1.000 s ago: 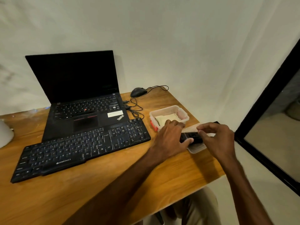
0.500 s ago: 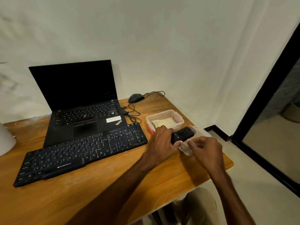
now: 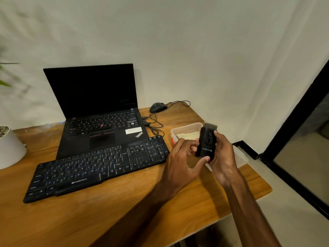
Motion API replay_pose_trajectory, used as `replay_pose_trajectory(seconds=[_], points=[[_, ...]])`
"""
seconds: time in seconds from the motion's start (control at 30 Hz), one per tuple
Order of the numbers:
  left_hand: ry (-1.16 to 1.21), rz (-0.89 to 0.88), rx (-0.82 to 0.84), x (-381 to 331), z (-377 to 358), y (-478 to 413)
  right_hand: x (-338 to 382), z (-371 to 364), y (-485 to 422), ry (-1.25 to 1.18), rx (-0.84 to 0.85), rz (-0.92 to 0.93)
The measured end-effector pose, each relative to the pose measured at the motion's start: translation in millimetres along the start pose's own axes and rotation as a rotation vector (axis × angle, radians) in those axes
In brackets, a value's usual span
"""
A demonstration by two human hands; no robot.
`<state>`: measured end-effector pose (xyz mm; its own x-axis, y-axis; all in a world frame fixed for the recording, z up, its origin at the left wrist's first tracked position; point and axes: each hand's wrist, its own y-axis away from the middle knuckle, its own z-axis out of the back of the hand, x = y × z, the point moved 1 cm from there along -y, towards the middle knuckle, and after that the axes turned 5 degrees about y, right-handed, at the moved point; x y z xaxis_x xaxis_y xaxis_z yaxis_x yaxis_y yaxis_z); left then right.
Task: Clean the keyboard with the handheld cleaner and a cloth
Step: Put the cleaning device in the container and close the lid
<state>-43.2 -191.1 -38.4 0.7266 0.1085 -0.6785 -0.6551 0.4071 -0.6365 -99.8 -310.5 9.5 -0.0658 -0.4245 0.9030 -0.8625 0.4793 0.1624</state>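
Lifted off the tabletop (image 3: 89, 220), the handheld cleaner (image 3: 206, 145) is pinched by left hand (image 3: 179, 163) and right hand (image 3: 225, 157); fumbling could drop it.

PERSON AT A DESK, seen through their own head-worn camera: both arms are bare along all that shows. The left forearm (image 3: 142, 211) and right forearm (image 3: 249, 207) are lean, the wrists narrow. Tendons and veins ridge the back of the right hand (image 3: 222, 157); knuckles stand out on the left hand (image 3: 179, 163), its fingers long and slim.
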Motion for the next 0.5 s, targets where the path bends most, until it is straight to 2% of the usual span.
replay_pose_trajectory(seconds=[0.13, 0.27, 0.5], points=[[0.058, -0.043, -0.040, 14.4, 4.6, -2.3, -4.2, -2.4, -12.2, 0.054, 0.040, 0.000], [0.139, 0.042, -0.108, 28.2, 8.6, 0.3, -7.7, -2.5, -24.1, 0.104, 0.083, 0.025], [0.097, 0.100, -0.124, 42.5, 12.9, 3.0, -12.6, -7.7, -33.0, 0.106, 0.141, 0.017]])
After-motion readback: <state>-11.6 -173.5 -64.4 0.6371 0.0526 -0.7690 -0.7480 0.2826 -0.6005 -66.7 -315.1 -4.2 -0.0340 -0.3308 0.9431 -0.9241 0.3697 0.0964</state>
